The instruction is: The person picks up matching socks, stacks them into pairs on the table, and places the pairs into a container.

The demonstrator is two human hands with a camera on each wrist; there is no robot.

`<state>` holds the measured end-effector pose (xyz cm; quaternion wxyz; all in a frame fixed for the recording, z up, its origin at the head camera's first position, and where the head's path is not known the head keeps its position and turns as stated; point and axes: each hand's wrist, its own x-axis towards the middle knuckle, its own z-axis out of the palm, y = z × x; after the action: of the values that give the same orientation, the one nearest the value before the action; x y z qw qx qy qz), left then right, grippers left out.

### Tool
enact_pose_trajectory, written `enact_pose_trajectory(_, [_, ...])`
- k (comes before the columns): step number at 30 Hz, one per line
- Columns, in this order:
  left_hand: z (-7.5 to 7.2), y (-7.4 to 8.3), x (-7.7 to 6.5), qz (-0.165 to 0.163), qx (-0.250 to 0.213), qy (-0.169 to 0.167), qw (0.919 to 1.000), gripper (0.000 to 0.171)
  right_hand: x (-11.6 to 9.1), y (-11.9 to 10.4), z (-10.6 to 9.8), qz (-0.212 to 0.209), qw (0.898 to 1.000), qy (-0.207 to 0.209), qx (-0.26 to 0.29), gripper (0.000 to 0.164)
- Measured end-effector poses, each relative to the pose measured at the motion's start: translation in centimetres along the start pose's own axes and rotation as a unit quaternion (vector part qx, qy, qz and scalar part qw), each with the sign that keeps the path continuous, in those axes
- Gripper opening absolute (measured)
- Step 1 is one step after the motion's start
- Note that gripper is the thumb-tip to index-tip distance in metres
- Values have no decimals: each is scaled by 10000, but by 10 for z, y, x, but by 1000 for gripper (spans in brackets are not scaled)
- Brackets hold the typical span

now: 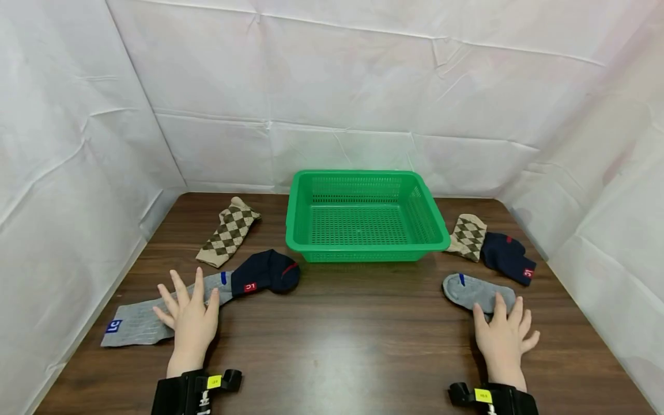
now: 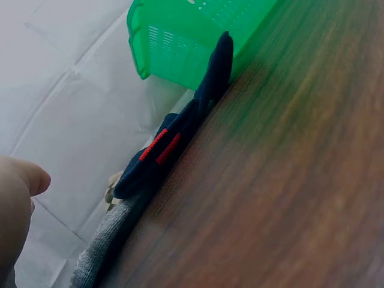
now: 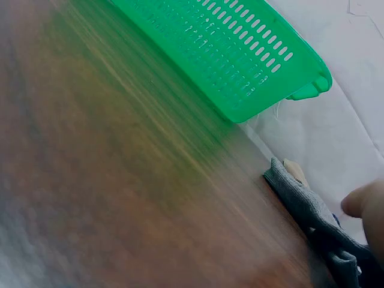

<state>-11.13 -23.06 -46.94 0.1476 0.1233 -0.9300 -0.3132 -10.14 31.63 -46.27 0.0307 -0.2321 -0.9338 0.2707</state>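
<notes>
My left hand [image 1: 193,323], fingers spread, is over a grey sock [image 1: 142,321] at the left of the table. The toe end of that sock meets a navy sock [image 1: 266,272] with a red label. On the right, my right hand [image 1: 502,340] has its fingers apart, fingertips at the near edge of a second grey sock [image 1: 474,291]. Behind it lie a second navy sock [image 1: 503,253] and an argyle sock [image 1: 468,237], side by side. Another argyle sock [image 1: 229,231] is at the back left. In the left wrist view the thumb [image 2: 37,179] is apart from the socks.
A green plastic basket [image 1: 368,253] with nothing in it stands at the back middle of the brown wooden table [image 1: 332,340]. White sheeting [image 1: 342,86] rises behind and at both sides. Black straps with small cameras are on both wrists.
</notes>
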Motion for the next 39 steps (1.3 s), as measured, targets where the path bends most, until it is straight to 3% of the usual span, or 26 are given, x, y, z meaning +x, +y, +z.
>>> enact_pose_trajectory(3, [0,1,-2,192,-232,272,9992,60,0,-3,2,-108,9990,408,133,67])
enact_pose_trajectory(6, [3,5,-3,600,-575,703,9941,59,0,-6,3,-261,9964,777,223,61])
enact_pose_trajectory(11, [11,13,-4,1276,-1012,1177,9796,48,4,-9,4,-473,9967,649,129,60])
enact_pose_trajectory(16, [21,20,-8,1779,-1327,1191,9678,31,6,-10,7,-462,9989,60,-83,61])
enact_pose_trajectory(21, [31,24,-10,2304,-1610,730,9569,18,5,-14,12,-631,9967,-404,-301,63])
enact_pose_trajectory(27, [38,26,-12,2229,-1798,382,9573,17,-2,-22,22,-1108,9922,-479,-307,62])
enact_pose_trajectory(39, [40,28,-12,1717,-1837,-24,9679,15,-11,-41,47,-2038,9786,-50,-279,49])
